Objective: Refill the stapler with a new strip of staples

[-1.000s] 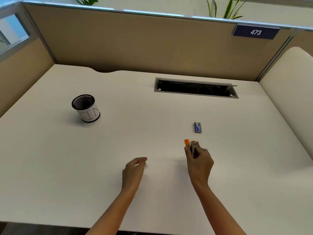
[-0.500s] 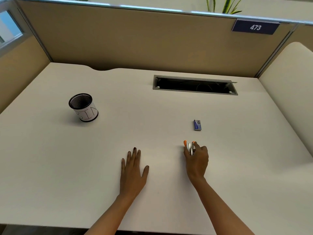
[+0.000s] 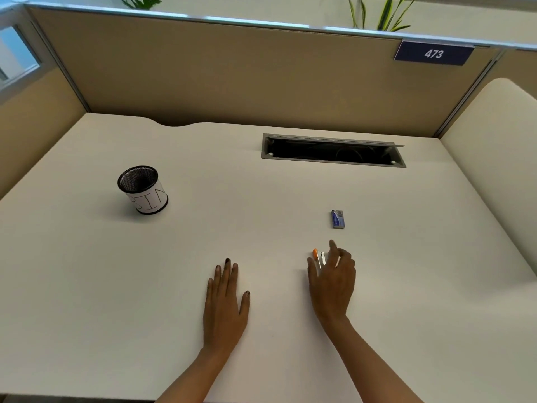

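Stapler [image 3: 319,258], orange-tipped, sits on the desk [image 3: 87,286] mostly hidden under the right hand [image 3: 332,282], whose fingers curl loosely over it; whether they grip it I cannot tell. Left hand [image 3: 225,303] lies flat on the desk, fingers spread. Staple box [image 3: 338,219] rests just beyond the stapler. Mesh cup [image 3: 143,189] stands far left.

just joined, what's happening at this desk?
A person is at a desk, refilling a stapler. The right hand is on the small orange stapler, fingers loosely spread over it; whether it is gripped is unclear. The left hand lies flat and empty on the desk. The blue staple box sits untouched just beyond the stapler. A mesh pen cup stands far left.
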